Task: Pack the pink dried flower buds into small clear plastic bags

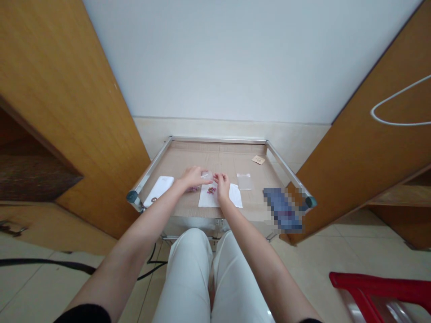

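Observation:
My left hand point(194, 176) is closed on the edge of a small clear plastic bag point(207, 175), held just above the work surface. Close to the bag's right side is my right hand point(222, 185), its fingertips pinched together; whatever they hold is too small to name. Below both hands, a little heap of pink and yellowish pieces point(211, 190) lies on a white paper sheet point(204, 202). More pinkish pieces point(193, 189) show under my left hand, partly hidden by it. A second clear bag point(244, 181) lies flat to the right of the paper.
A white flat case or device point(159, 190) lies at the left, and a small tan card point(258, 159) at the back right. A pixelated item point(283, 211) covers the front right corner. Metal rails point(218, 141) border the surface. A red stool point(380, 287) stands lower right.

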Motion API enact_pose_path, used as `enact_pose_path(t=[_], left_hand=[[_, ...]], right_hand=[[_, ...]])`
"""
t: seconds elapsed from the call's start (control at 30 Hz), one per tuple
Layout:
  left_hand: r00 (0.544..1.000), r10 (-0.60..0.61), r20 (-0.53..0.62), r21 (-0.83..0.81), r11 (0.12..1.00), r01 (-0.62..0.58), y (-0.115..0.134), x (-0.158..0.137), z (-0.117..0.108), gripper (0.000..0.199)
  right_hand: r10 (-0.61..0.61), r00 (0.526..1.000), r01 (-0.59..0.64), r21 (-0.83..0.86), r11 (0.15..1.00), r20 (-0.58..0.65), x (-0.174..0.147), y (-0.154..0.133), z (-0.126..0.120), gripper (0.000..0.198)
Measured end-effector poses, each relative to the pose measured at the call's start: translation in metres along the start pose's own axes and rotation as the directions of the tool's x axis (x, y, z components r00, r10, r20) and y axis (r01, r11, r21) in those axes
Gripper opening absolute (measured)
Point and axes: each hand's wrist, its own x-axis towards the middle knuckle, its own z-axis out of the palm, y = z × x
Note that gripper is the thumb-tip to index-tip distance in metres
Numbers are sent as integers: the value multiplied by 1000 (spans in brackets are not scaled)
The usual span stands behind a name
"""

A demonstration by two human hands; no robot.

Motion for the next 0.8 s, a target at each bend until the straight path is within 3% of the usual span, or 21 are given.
enact_pose_path(t=[0.2,0.43,0.5,0.6,0.7,0.8], left_hand=[[990,-123,-69,-302,948,97,0,-2,13,65],[960,-272,-66,-577,795,185,21,-17,12,61],[968,-244,-54,-717,685,132,27,-23,12,56],[962,-264,-64,-902,428,58,34,-30,14,44],[913,-401,-79,-972,235,19,39,-35,18,40],[850,-521,-75,-990,143,0,42,-38,20,32]], right_hand=[[41,987,-18,-149,989,155,-12,-21,-7,22],[31,971,13,-180,984,238,-21,-34,-7,24],[6,973,33,-162,986,230,-20,-36,-7,23],[-5,970,44,-154,987,243,-17,-37,-10,22],[-13,967,55,-158,986,255,-14,-38,-12,23],[-16,964,53,-133,990,266,-13,-39,-14,23]])
